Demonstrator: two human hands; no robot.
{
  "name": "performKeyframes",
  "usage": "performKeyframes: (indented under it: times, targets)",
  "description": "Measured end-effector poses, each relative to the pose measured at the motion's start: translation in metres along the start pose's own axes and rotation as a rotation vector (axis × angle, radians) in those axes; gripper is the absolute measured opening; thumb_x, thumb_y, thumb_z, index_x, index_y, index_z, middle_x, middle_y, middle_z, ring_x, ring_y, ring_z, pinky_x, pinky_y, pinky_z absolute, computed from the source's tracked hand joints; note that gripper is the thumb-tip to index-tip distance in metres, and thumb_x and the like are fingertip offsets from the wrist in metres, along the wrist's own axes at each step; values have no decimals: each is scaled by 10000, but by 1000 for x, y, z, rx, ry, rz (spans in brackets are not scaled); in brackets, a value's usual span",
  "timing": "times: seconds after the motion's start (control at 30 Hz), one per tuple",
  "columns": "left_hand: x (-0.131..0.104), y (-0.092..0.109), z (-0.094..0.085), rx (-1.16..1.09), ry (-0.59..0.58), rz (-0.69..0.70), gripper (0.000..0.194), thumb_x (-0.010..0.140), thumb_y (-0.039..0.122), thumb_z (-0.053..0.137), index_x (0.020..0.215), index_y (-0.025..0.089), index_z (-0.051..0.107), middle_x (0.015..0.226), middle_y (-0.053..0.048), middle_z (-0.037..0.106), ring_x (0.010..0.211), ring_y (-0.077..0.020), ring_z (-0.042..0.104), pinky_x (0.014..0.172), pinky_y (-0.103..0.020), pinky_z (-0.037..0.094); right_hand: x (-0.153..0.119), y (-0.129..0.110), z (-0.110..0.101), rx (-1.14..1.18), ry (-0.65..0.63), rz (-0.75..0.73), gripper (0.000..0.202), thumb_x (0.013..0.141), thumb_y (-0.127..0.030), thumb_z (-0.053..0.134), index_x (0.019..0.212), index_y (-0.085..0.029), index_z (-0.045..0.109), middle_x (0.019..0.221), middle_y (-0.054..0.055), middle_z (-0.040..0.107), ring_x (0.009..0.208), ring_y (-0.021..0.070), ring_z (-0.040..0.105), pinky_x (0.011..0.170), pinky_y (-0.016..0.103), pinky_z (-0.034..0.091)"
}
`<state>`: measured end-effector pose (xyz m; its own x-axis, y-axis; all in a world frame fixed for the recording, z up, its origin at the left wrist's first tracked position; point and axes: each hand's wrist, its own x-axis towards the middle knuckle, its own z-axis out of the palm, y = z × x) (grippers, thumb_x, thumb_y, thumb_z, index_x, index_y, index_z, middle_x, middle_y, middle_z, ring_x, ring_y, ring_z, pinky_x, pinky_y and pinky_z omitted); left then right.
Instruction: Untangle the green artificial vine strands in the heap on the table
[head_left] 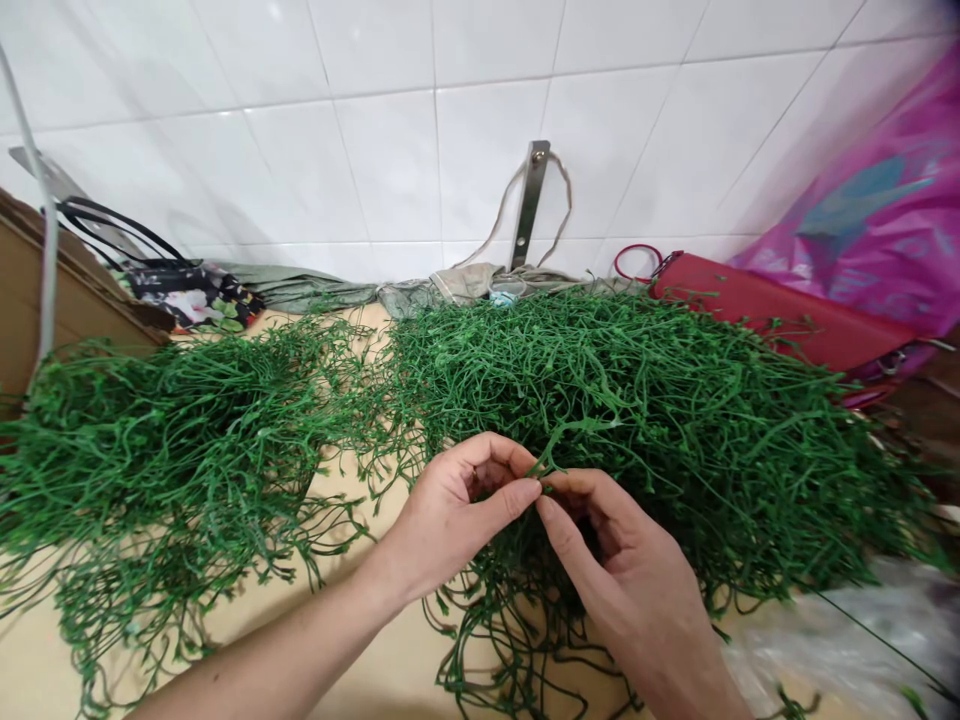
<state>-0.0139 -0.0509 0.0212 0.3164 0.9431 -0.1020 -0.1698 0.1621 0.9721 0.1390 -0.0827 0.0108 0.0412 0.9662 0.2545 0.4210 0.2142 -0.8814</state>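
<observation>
In the middle of the head view, my left hand (450,520) and my right hand (637,560) meet with thumb and forefinger pinched. Between the fingertips is a thin green plastic-looking stem (577,428), its branching end pointing up and to the right. The gripped part is mostly hidden by the fingers. Just beyond and under my hands spreads a large heap of similar green stems (675,400), curly and with small knobbed tips. A second heap of green stems (187,430) lies to the left of my left forearm.
The tan table (360,590) runs up to a white tiled wall (487,150). A metal strip (531,205) with a cord leans there. At right are a red bag (780,305), a pink plastic bag (892,200) and clear plastic (862,630). A cardboard box (82,290) and floral bag (191,295) stand left.
</observation>
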Motion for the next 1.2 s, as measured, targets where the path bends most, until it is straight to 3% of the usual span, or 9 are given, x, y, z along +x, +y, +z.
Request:
performKeyframes:
  times: [0.27, 0.4, 0.5, 0.67, 0.8, 0.9, 1.0, 1.1, 1.2]
  targets:
    - [-1, -1, 4, 77, 50, 1, 102, 795, 217, 758, 856, 159, 701, 733, 16, 618, 690, -110, 516, 646, -236, 391, -4, 3, 7, -318, 39, -296, 178, 927, -185, 479, 767, -233, 537, 660, -13, 594, 596, 143, 568, 561, 251, 450]
    - [-2, -2, 6, 13, 33, 7, 110, 802, 242, 777, 847, 171, 706, 778, 4, 664, 728, -121, 563, 687, -242, 415, -5, 9, 9, -444, 33, -332, 218, 932, -171, 420, 734, -240, 480, 633, -4, 571, 580, 161, 543, 565, 279, 426]
    - [-3, -3, 7, -122, 24, -34, 191, 756, 285, 837, 830, 165, 708, 773, 9, 662, 730, -114, 569, 705, -233, 425, -3, 3, 5, -313, -14, -225, 260, 955, -214, 394, 702, -245, 439, 617, -15, 517, 558, 146, 493, 526, 261, 404]
    - [-2, 0, 4, -426, -64, -203, 296, 669, 322, 915, 787, 144, 711, 737, 5, 670, 700, -90, 583, 716, -209, 433, -2, -6, -12, 164, -317, 77, 325, 985, -368, 380, 683, -248, 391, 638, -27, 399, 557, 135, 403, 483, 242, 387]
    - [-3, 7, 1, -538, -143, -282, 294, 684, 322, 909, 774, 132, 702, 707, 3, 656, 655, -96, 612, 682, -219, 448, -5, 3, -17, 417, -416, 85, 360, 1009, -392, 367, 684, -240, 382, 664, -13, 397, 624, 153, 422, 567, 279, 423]
    - [-1, 9, -1, -545, -95, -247, 276, 702, 303, 898, 768, 136, 689, 718, -1, 663, 673, -100, 620, 686, -215, 451, -4, 4, -14, 396, -320, 31, 386, 1035, -395, 343, 693, -234, 418, 659, -15, 411, 620, 146, 432, 581, 277, 431]
    - [2, 7, -3, -529, 16, -144, 243, 720, 276, 885, 772, 156, 680, 762, 0, 685, 722, -99, 613, 744, -216, 459, -1, 2, -11, 114, -76, -26, 298, 1025, -357, 412, 797, -234, 560, 699, -8, 516, 632, 142, 508, 592, 265, 450]
    - [4, 5, -5, -497, 96, -118, 234, 713, 269, 887, 756, 163, 683, 804, 9, 678, 742, -94, 582, 760, -222, 455, 0, 4, -11, -166, 146, -173, 226, 985, -301, 502, 1148, -228, 640, 1020, 66, 650, 921, 185, 627, 821, 315, 515]
    - [2, 5, -3, -466, 111, -126, 252, 666, 279, 912, 740, 161, 702, 814, 13, 661, 739, -94, 557, 744, -225, 430, -1, 7, -10, -252, 187, -266, 326, 982, -293, 510, 1286, -223, 603, 1189, 109, 628, 1096, 216, 611, 947, 372, 515]
